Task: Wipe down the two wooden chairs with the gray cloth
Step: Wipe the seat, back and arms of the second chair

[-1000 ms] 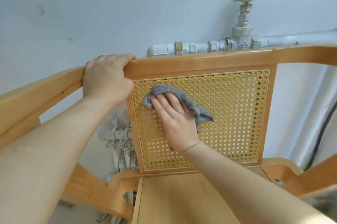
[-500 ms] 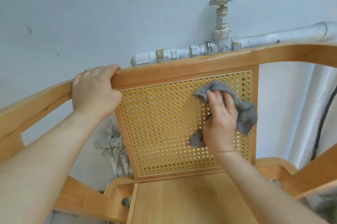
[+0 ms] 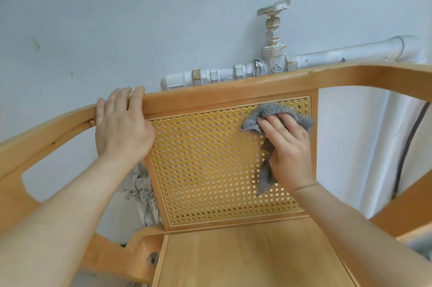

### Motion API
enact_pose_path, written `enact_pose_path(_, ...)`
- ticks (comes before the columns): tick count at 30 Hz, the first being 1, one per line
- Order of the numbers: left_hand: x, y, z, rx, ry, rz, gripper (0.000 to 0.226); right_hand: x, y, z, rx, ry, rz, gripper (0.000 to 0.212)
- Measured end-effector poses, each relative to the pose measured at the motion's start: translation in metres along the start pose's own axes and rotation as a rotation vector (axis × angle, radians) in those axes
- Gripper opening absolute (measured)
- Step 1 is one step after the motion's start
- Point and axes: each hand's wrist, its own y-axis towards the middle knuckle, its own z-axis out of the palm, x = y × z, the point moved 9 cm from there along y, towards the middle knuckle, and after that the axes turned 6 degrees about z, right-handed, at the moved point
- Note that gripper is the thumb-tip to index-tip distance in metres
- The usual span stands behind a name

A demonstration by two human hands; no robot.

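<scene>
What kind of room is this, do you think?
Probably a plain room in a home: a bare painted wall, an exposed white pipe with a valve, and a cane-backed wooden chair.

The chair frame is smooth, lightly glossy pale wood; its back panel is woven yellow cane, full of holes. The cloth is fuzzy gray fabric. The pipe is metal under chipped white paint.
</scene>
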Motion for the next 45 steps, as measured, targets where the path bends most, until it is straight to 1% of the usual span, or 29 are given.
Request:
enact_pose_path(2, -0.006, -0.023, -0.001, -0.059, -0.206, -0.041, 0.07, 0.004, -0.029, 0.017, 0.107, 0.042, -0.002, 0.049)
enact_pose_path(3, -0.008, -0.038, 0.001, -0.093, -0.312, -0.092, 0.071, 0.004, -0.042, 0.022, 0.184, 0.049, -0.037, 0.05)
enact_pose_path(4, -0.002, -0.054, 0.012, -0.103, -0.417, -0.187, 0.071, 0.004, -0.049, 0.024, 0.253, 0.055, -0.076, 0.048)
enact_pose_path(5, 0.009, -0.069, 0.031, -0.077, -0.547, -0.339, 0.073, 0.002, -0.053, 0.021, 0.306, 0.08, -0.096, 0.047)
enact_pose_path(7, 0.022, -0.107, 0.084, 0.093, -0.942, -0.77, 0.085, -0.002, -0.041, 0.003, 0.335, 0.204, -0.047, 0.041)
enact_pose_path(8, 0.019, -0.121, 0.107, 0.162, -1.107, -0.917, 0.095, -0.007, -0.026, -0.011, 0.287, 0.274, 0.02, 0.037)
enact_pose_path(9, 0.016, -0.129, 0.121, 0.196, -1.174, -0.962, 0.104, -0.014, -0.009, -0.026, 0.208, 0.315, 0.086, 0.034)
enact_pose_path(10, 0.014, -0.132, 0.127, 0.191, -1.182, -0.955, 0.109, -0.023, 0.008, -0.04, 0.113, 0.315, 0.13, 0.035)
enact_pose_path(11, 0.014, -0.133, 0.128, 0.156, -1.162, -0.935, 0.105, -0.03, 0.024, -0.05, 0.03, 0.296, 0.152, 0.038)
enact_pose_path(12, 0.014, -0.134, 0.127, 0.117, -1.145, -0.911, 0.095, -0.034, 0.036, -0.054, -0.026, 0.269, 0.156, 0.04)
enact_pose_path(13, 0.014, -0.135, 0.127, 0.081, -1.131, -0.889, 0.086, -0.037, 0.042, -0.053, -0.058, 0.231, 0.158, 0.04)
enact_pose_path(16, 0.015, -0.137, 0.129, -0.01, -1.062, -0.823, 0.072, -0.035, 0.03, -0.032, -0.09, 0.085, 0.178, 0.032)
enact_pose_path(18, 0.017, -0.139, 0.13, -0.063, -1.026, -0.804, 0.061, -0.026, -0.004, -0.009, -0.01, 0.027, 0.119, 0.027)
enact_pose_path(21, 0.02, -0.143, 0.133, -0.128, -1.007, -0.774, 0.053, -0.02, -0.075, 0.02, 0.203, -0.087, -0.079, 0.019)
enact_pose_path(23, 0.019, -0.146, 0.132, -0.149, -0.999, -0.751, 0.04, -0.021, -0.118, 0.032, 0.381, -0.124, -0.178, 0.02)
enact_pose_path(25, 0.019, -0.147, 0.132, -0.153, -0.988, -0.739, 0.027, -0.02, -0.129, 0.032, 0.486, -0.105, -0.248, 0.023)
enact_pose_path(26, 0.018, -0.146, 0.131, -0.151, -0.982, -0.724, 0.029, -0.016, -0.119, 0.026, 0.485, -0.067, -0.277, 0.022)
enact_pose_path(27, 0.018, -0.147, 0.132, -0.147, -0.975, -0.715, 0.034, -0.011, -0.099, 0.016, 0.428, -0.009, -0.28, 0.022)
enact_pose_path(28, 0.019, -0.147, 0.132, -0.148, -0.967, -0.715, 0.04, -0.007, -0.069, 0.002, 0.312, 0.051, -0.248, 0.021)
enact_pose_path(30, 0.022, -0.148, 0.135, -0.147, -0.963, -0.716, 0.046, -0.017, -0.006, -0.02, 0.05, 0.081, -0.082, 0.02)
enact_pose_path(31, 0.023, -0.147, 0.138, -0.134, -0.973, -0.712, 0.049, -0.021, 0.014, -0.023, -0.037, 0.037, 0.003, 0.022)
enact_pose_path(32, 0.024, -0.147, 0.141, -0.118, -0.984, -0.709, 0.052, -0.02, 0.02, -0.021, -0.082, -0.014, 0.053, 0.023)
enact_pose_path(34, 0.026, -0.146, 0.142, -0.105, -1.001, -0.713, 0.055, -0.008, -0.006, 0.0, -0.072, -0.06, 0.003, 0.02)
enact_pose_path(35, 0.027, -0.147, 0.143, -0.102, -1.007, -0.721, 0.055, -0.001, -0.031, 0.015, -0.013, -0.057, -0.069, 0.017)
enact_pose_path(38, 0.024, -0.147, 0.142, -0.08, -1.032, -0.713, 0.051, 0.013, -0.107, 0.048, 0.258, -0.068, -0.315, 0.013)
enact_pose_path(41, 0.021, -0.147, 0.14, -0.06, -1.062, -0.705, 0.047, 0.017, -0.13, 0.054, 0.458, -0.09, -0.434, 0.015)
enact_pose_path(42, 0.02, -0.146, 0.139, -0.057, -1.063, -0.702, 0.045, 0.022, -0.124, 0.049, 0.475, -0.084, -0.451, 0.015)
enact_pose_path(43, 0.02, -0.146, 0.138, -0.057, -1.062, -0.698, 0.043, 0.028, -0.106, 0.04, 0.44, -0.064, -0.434, 0.015)
enact_pose_path(45, 0.021, -0.147, 0.138, -0.06, -1.063, -0.708, 0.04, 0.032, -0.042, 0.018, 0.227, -0.006, -0.284, 0.015)
